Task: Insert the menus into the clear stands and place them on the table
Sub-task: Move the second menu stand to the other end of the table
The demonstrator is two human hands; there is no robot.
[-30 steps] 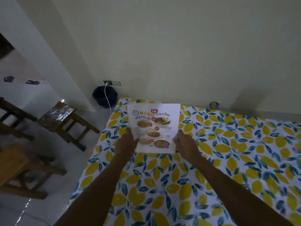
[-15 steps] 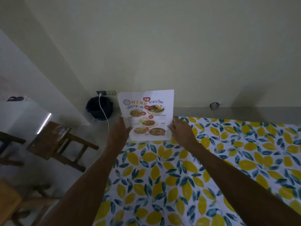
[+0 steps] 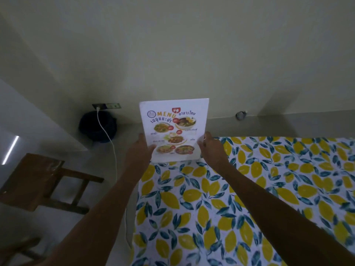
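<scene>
The white printed menu sheet with food photos and orange "MENU" lettering [image 3: 173, 131] stands upright at the far left corner of the table, long axis vertical, printed face toward the camera and right way up; whether it's inside a clear stand is hard to tell. The left hand [image 3: 139, 152] pinches its lower left edge and the right hand [image 3: 212, 150] its lower right edge, fingers closed on it. Underneath is the lemon-and-leaf patterned tablecloth [image 3: 249, 189], with a brown wooden stool [image 3: 38, 181] and a white cable [image 3: 113, 150] off to the left.

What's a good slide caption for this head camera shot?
Both hands, left and right, hold a menu upright at the far edge of the lemon-print table.
</scene>
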